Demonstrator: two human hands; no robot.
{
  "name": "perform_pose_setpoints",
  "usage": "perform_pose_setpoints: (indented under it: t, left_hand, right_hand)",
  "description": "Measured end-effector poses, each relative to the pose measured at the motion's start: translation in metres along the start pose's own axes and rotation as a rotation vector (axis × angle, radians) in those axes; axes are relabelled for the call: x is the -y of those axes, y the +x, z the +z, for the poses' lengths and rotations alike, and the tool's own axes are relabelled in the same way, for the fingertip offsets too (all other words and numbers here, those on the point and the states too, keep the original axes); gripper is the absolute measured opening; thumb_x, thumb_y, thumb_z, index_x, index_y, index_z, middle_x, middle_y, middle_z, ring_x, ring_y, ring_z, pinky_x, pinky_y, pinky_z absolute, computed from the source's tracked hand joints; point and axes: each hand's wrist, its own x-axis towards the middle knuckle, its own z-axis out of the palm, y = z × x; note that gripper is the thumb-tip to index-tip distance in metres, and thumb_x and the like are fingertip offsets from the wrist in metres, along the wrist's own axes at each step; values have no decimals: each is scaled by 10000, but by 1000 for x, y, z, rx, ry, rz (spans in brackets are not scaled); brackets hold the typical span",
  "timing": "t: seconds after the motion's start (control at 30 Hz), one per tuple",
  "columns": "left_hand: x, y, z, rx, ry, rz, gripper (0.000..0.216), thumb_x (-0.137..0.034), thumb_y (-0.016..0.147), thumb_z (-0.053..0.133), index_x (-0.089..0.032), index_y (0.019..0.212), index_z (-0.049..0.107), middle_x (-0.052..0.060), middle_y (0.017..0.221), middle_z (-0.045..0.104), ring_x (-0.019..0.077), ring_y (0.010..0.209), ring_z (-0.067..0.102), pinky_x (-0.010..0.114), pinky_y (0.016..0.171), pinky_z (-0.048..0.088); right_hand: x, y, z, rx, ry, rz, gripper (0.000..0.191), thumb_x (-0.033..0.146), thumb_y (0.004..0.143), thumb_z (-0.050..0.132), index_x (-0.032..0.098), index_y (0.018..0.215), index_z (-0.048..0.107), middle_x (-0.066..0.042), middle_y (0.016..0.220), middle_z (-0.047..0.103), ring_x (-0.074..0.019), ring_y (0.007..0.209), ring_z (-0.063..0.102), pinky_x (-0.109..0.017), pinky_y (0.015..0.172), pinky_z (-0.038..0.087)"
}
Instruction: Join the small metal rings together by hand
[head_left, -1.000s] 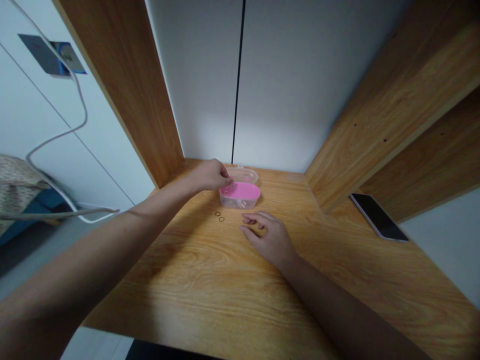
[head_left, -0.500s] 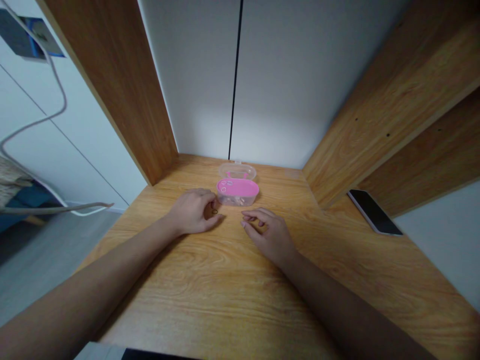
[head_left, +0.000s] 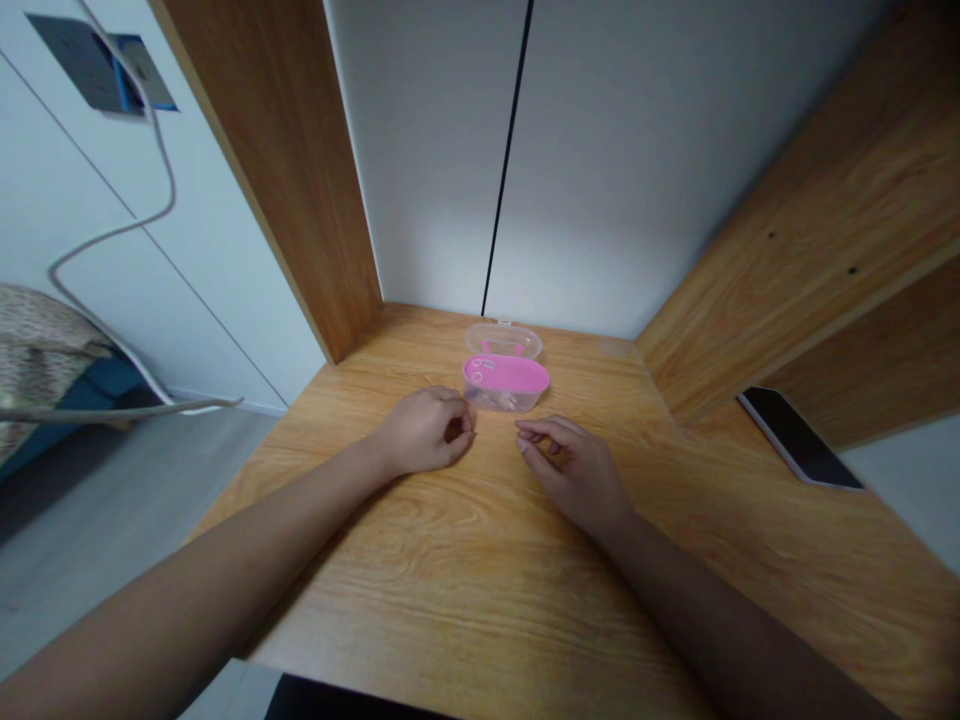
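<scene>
1. Starting at my fingertips: my left hand (head_left: 421, 432) rests on the desk (head_left: 450, 600), fingers curled in with the thumb up close to the index. Can't tell if there's anything pinched in there, the fingers hide it.
2. My right hand (head_left: 577, 475) is just chilling on the wood too, fingers loosely bent, thumb tip a little apart from the index, pointing at about 10 o'clock.
3. The clear box (head_left: 487, 398) is right there, at 2 o'clock from my left hand and 11 o'clock from my right. My left knuckles are just beside its wall, and honestly I can't tell if they touch.
4. Its top is a pink tray (head_left: 517, 373) with a few small pale rings (head_left: 478, 377) bunched toward 9 to 10 o'clock. Some pale bits show through the wall below, too blurry to name.
5. At 12 o'clock, just behind the box, is a clear lid (head_left: 525, 345) with two pink tabs.
6. Way over at 3 o'clock from my right hand, a dark-screened phone (head_left: 799, 437) lies on the desk.
7. At 10 o'clock, well apart from my left hand, a white cable (head_left: 169, 165) dangles.
</scene>
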Motion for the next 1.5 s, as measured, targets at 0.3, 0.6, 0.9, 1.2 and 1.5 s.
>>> perform_pose_setpoints:
  t: [0.3,0.6,0.9,1.2,1.5]
  left_hand:
    - [-4,0,-1,-7,-183,94,143,-267,964,494,-169,903,580,70,908,642,184,849,584,290,773,450]
    - [-39,-2,17,74,-927,-102,199,-321,927,586,-136,852,594,-9,746,572,99,679,508,222,647,404]
    - [-33,2,20,66,-1204,-219,299,-402,840,713,-109,844,651,33,768,662,97,695,575,233,685,435]
    - [-34,2,19,89,-1224,-250,276,-368,815,750,-104,836,676,45,776,708,95,695,617,229,687,460]
    - [-34,1,18,74,-1280,-264,284,-339,779,793,-102,853,654,39,735,719,93,663,640,214,659,476]
  right_hand:
    - [1,0,-1,9,15,-68,206,165,850,633,223,1033,709,-49,938,743,-198,853,695,-344,772,560]
    - [6,-2,-2,25,66,-224,138,166,863,665,244,967,712,-37,906,748,-187,828,692,-332,752,554]
    - [7,-3,-2,-14,103,-246,83,185,851,693,236,914,710,-30,855,738,-173,783,685,-307,721,543]
    - [9,-2,-4,15,127,-241,89,169,852,669,241,899,690,-29,869,728,-176,797,685,-314,732,541]
    - [8,-4,-3,18,159,-255,81,184,856,681,246,906,664,-22,866,717,-167,779,674,-299,702,532]
